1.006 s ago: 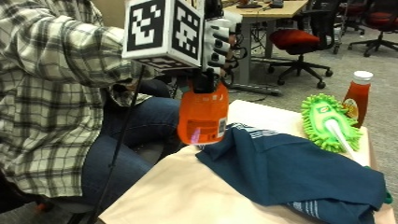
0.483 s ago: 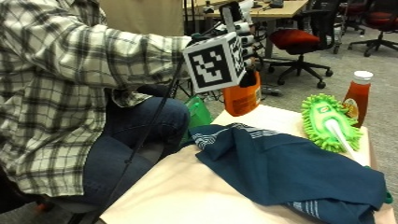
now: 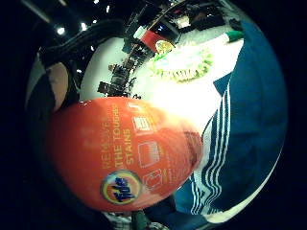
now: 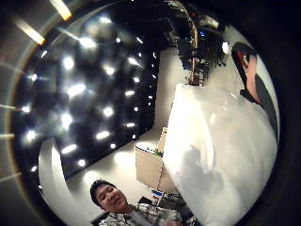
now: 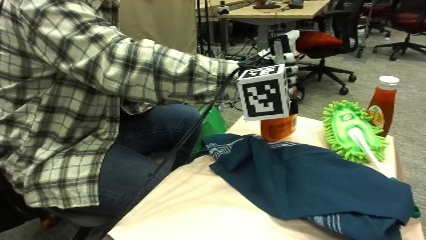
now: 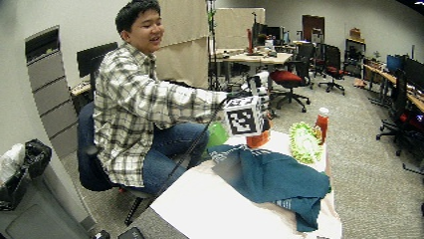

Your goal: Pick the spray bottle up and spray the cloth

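Here, on the cream table (image 5: 200, 210): one dark teal cloth (image 5: 313, 185), crumpled, white stripes at its hem, spread across the middle. One orange spray bottle (image 5: 278, 127), held just above the table's far edge beside the cloth, its label filling the little-finger palm view (image 3: 124, 158); the gloved right hand (image 5: 276, 60) is largely hidden, so its fingers cannot be told. Beyond the cloth: one green mop head (image 5: 353, 132) and one red sauce bottle (image 5: 383, 102), upright.

cloth (image 5: 313, 185) spread on table (image 5: 193, 210), spray bottle (image 5: 278, 127) behind it, duster (image 5: 353, 132) and sauce bottle (image 5: 383, 102) right of that
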`<state>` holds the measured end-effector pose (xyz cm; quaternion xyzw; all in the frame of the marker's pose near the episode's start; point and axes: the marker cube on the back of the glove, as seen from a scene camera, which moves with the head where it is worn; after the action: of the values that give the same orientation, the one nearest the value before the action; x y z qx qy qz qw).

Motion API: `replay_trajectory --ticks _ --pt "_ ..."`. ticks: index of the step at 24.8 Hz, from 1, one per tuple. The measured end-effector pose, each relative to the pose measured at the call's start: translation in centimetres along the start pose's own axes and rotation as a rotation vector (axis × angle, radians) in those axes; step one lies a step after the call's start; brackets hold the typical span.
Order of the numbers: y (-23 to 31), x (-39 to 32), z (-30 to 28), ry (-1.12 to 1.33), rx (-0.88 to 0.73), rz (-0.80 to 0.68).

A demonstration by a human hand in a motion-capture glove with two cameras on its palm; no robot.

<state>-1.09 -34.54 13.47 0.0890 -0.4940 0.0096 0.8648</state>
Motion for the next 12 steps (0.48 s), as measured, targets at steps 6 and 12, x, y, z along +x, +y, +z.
replay_trajectory --ticks 6,12 --pt "-0.5 1.2 2.7 0.035 -0.064 -0.008" --pt "-0.7 2.3 4.5 0.085 -0.116 -0.012"
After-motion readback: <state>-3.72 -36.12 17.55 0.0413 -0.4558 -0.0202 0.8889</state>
